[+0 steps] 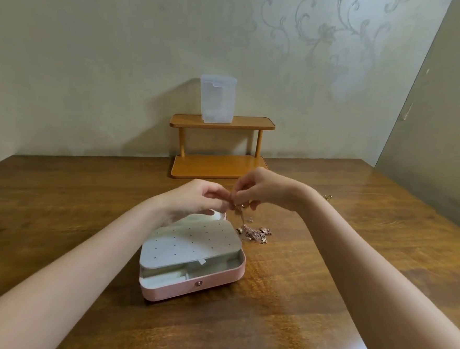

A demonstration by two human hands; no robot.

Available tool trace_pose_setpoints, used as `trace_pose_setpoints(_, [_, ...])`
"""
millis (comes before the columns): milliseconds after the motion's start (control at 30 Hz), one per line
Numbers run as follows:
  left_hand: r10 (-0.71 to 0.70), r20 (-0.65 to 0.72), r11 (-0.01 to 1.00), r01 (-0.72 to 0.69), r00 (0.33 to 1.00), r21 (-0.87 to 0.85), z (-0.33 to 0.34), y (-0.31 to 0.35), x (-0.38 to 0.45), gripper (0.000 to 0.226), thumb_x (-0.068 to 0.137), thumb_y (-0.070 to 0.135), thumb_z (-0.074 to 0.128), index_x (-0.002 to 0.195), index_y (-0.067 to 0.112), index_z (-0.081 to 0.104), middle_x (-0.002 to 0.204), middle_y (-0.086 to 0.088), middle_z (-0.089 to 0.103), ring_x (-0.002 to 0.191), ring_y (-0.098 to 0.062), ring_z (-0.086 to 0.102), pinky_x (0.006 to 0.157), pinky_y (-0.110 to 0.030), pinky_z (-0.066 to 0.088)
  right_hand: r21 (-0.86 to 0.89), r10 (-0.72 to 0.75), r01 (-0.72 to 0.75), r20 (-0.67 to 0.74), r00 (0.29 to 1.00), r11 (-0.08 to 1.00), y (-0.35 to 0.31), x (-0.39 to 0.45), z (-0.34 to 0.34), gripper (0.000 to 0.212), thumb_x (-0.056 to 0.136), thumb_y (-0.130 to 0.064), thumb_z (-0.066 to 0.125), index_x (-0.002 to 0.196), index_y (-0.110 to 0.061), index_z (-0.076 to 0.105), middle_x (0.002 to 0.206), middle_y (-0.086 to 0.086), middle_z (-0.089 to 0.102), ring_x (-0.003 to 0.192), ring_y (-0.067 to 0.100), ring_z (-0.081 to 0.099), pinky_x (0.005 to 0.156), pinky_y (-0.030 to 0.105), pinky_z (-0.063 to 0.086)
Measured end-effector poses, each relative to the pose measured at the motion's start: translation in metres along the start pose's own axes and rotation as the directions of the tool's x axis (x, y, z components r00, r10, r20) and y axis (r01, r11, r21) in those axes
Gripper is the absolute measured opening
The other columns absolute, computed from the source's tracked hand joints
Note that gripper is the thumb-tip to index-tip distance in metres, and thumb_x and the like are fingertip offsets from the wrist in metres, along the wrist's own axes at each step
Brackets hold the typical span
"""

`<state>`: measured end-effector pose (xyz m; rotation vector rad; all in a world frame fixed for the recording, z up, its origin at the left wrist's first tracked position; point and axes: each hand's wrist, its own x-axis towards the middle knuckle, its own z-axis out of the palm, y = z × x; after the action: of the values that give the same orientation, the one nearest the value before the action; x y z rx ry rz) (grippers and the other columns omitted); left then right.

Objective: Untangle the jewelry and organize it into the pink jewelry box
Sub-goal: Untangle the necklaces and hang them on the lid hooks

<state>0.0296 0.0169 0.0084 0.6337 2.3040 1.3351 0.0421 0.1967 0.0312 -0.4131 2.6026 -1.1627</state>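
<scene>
The pink jewelry box (210, 280) lies open on the wooden table, its white perforated earring panel (188, 243) tilted up over the white compartments. A rose-gold tangle of jewelry (254, 234) lies on the table just behind the box's right corner. A thin chain rises from the tangle to my hands. My left hand (197, 199) and my right hand (255, 189) meet above the box's far edge, and both pinch the chain's top between their fingertips.
A small wooden two-tier shelf (220, 146) stands at the back against the wall, with a translucent plastic container (217, 100) on its top tier. A small gold piece (328, 196) lies on the table at the right. The table's front right edge is close.
</scene>
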Motion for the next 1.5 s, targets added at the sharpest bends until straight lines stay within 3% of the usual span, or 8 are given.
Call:
trace_pose_setpoints(133, [-0.027, -0.153, 0.974, -0.008, 0.988, -0.227, -0.004, 0.008, -0.001, 0.015, 0.087, 0.014, 0.063, 0.100, 0.011, 0.069, 0.089, -0.001, 0.072, 0.086, -0.010, 0.064, 0.077, -0.023, 0.051, 0.082, -0.053, 0.058, -0.061, 0.997, 0.995, -0.011, -0.004, -0.013, 0.011, 0.088, -0.007, 0.061, 0.078, -0.009, 0.066, 0.074, 0.002, 0.061, 0.065, 0.008, 0.054, 0.060, 0.018, 0.046])
trace_pose_setpoints(233, [-0.013, -0.230, 0.975, -0.038, 0.973, -0.218, -0.007, 0.014, -0.001, 0.016, 0.084, 0.014, 0.066, 0.100, 0.011, 0.070, 0.095, -0.006, 0.072, 0.089, -0.014, 0.063, 0.082, -0.029, 0.050, 0.110, -0.076, 0.085, -0.080, 0.994, 0.990, -0.016, -0.002, -0.018, 0.008, 0.088, -0.006, 0.062, 0.082, -0.004, 0.067, 0.070, 0.004, 0.060, 0.062, 0.010, 0.052, 0.057, 0.019, 0.044])
trace_pose_setpoints(533, [0.129, -0.432, 0.984, -0.171, 0.893, -0.059, -0.021, 0.037, -0.007, 0.004, 0.086, 0.014, 0.064, 0.082, 0.014, 0.067, 0.079, -0.001, 0.064, 0.076, -0.008, 0.056, 0.071, -0.019, 0.045, 0.263, -0.135, 0.144, -0.052, 0.989, 0.954, -0.030, 0.005, -0.025, 0.004, 0.087, -0.005, 0.062, 0.086, -0.009, 0.064, 0.082, 0.006, 0.063, 0.064, 0.009, 0.053, 0.060, 0.019, 0.046])
trace_pose_setpoints(667, [0.129, -0.445, 0.981, -0.181, 0.886, -0.076, -0.024, 0.042, -0.002, 0.007, 0.089, 0.014, 0.060, 0.084, 0.012, 0.065, 0.077, 0.000, 0.064, 0.074, -0.008, 0.058, 0.074, -0.022, 0.047, 0.283, -0.123, 0.139, -0.074, 0.990, 0.949, -0.030, 0.007, -0.026, 0.007, 0.085, -0.002, 0.064, 0.086, -0.009, 0.063, 0.080, 0.003, 0.066, 0.072, 0.013, 0.058, 0.065, 0.020, 0.049])
trace_pose_setpoints(800, [0.091, -0.461, 0.951, -0.214, 0.883, -0.222, -0.023, 0.044, 0.003, 0.013, 0.092, 0.012, 0.053, 0.080, 0.014, 0.059, 0.075, 0.002, 0.064, 0.074, -0.010, 0.059, 0.075, -0.023, 0.047, 0.063, -0.088, 0.093, -0.080, 0.993, 0.994, -0.021, 0.009, -0.021, 0.006, 0.084, -0.005, 0.066, 0.085, -0.010, 0.068, 0.081, 0.004, 0.066, 0.069, 0.011, 0.056, 0.064, 0.020, 0.047])
trace_pose_setpoints(1033, [0.029, -0.428, 0.699, -0.324, 0.903, -0.637, -0.026, 0.058, 0.022, 0.014, 0.092, 0.006, 0.050, 0.079, 0.007, 0.052, 0.066, -0.005, 0.059, 0.069, -0.016, 0.059, 0.074, -0.032, 0.055, -0.021, 0.037, -0.034, 0.133, 0.990, 0.999, 0.013, 0.014, -0.002, 0.011, 0.088, -0.009, 0.063, 0.095, -0.015, 0.067, 0.097, 0.000, 0.067, 0.085, 0.009, 0.060, 0.072, 0.021, 0.049])
trace_pose_setpoints(1233, [0.043, -0.447, 0.629, -0.372, 0.893, -0.683, -0.025, 0.068, 0.041, 0.015, 0.092, 0.003, 0.049, 0.077, 0.005, 0.051, 0.063, -0.005, 0.057, 0.066, -0.015, 0.060, 0.072, -0.034, 0.057, 0.215, -0.011, 0.008, 0.012, 1.000, 0.977, 0.026, 0.025, 0.002, 0.007, 0.087, -0.004, 0.063, 0.091, -0.009, 0.064, 0.089, 0.004, 0.067, 0.082, 0.015, 0.060, 0.072, 0.024, 0.050])
trace_pose_setpoints(1500, [0.045, -0.464, 0.646, -0.380, 0.885, -0.662, -0.026, 0.076, 0.055, 0.013, 0.092, 0.005, 0.050, 0.079, 0.004, 0.052, 0.068, -0.007, 0.057, 0.070, -0.015, 0.059, 0.071, -0.033, 0.057, 0.100, -0.012, 0.031, -0.182, 0.983, 0.995, 0.039, 0.038, 0.004, 0.008, 0.083, -0.013, 0.069, 0.084, -0.016, 0.062, 0.082, 0.000, 0.059, 0.072, 0.011, 0.054, 0.061, 0.022, 0.048])
